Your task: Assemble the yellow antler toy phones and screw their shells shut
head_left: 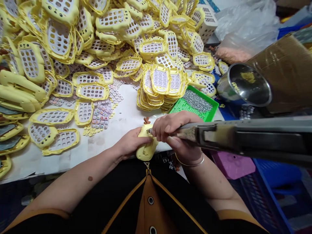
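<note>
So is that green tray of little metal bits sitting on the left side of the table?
No, the green tray with the small metal pieces lies to the right of the stacked yellow shells.

The right edge cuts off 1 gray tool (253,138); the yellow casing (146,150) partly hides the left hand (130,143).

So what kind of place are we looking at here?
Probably a small assembly workshop for plastic toys: yellow animal-shaped shells lie heaped on the worktable, a green tray holds many small metal screws, and the right hand grips a driver-like power tool.
</note>
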Demonstrator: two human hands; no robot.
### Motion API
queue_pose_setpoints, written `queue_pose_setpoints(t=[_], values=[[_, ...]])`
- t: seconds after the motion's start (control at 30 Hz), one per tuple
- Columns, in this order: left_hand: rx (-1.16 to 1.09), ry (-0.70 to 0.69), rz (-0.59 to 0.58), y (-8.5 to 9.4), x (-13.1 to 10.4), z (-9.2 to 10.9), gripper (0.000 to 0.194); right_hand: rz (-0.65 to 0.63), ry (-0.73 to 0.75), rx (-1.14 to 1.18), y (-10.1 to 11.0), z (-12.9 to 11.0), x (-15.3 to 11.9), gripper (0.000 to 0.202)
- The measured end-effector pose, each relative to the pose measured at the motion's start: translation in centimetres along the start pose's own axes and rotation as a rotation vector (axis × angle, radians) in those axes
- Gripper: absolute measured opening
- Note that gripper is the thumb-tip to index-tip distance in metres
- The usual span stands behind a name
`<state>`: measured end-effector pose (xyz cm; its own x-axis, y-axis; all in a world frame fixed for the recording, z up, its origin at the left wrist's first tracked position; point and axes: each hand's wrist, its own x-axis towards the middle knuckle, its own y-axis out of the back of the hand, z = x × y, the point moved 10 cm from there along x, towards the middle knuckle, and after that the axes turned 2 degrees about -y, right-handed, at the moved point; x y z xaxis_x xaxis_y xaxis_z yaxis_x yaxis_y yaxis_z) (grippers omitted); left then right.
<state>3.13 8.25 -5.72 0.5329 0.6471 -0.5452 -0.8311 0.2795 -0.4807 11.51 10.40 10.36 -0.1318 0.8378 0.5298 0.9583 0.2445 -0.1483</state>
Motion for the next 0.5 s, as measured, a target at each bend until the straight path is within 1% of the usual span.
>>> queue_pose_setpoints(t=[0.1, 0.17, 0.2, 0.27, 0.37, 0.43, 0.5], values=[[-0.094, -0.001, 0.030, 0.3, 0.1, 0.2, 0.042, 0.070, 0.084, 0.011, 1.7, -2.3, 0.4, 0.007], [-0.153, 0.001, 0.058, 0.6, 0.0, 0.4, 0.043, 0.151, 0.154, -0.032, 3.8, -3.4, 0.8, 0.008], [-0.172, 0.006, 0.072, 0.7, 0.0, 0.5, 0.044, 0.199, 0.176, -0.079, 5.1, -3.5, 0.9, 0.010], [-0.190, 0.011, 0.098, 0.9, -0.1, 0.7, 0.047, 0.289, 0.191, -0.156, 7.5, -2.9, 0.9, 0.012], [-0.187, 0.015, 0.117, 1.0, -0.1, 0.8, 0.048, 0.392, 0.160, -0.185, 10.5, -0.8, 0.5, 0.013], [-0.181, 0.009, 0.107, 0.9, -0.1, 0.9, 0.049, 0.435, 0.132, -0.202, 11.6, 0.5, 0.1, 0.015], [-0.179, 0.004, 0.096, 0.8, -0.1, 1.0, 0.051, 0.455, 0.114, -0.231, 12.1, 1.2, -0.1, 0.019]])
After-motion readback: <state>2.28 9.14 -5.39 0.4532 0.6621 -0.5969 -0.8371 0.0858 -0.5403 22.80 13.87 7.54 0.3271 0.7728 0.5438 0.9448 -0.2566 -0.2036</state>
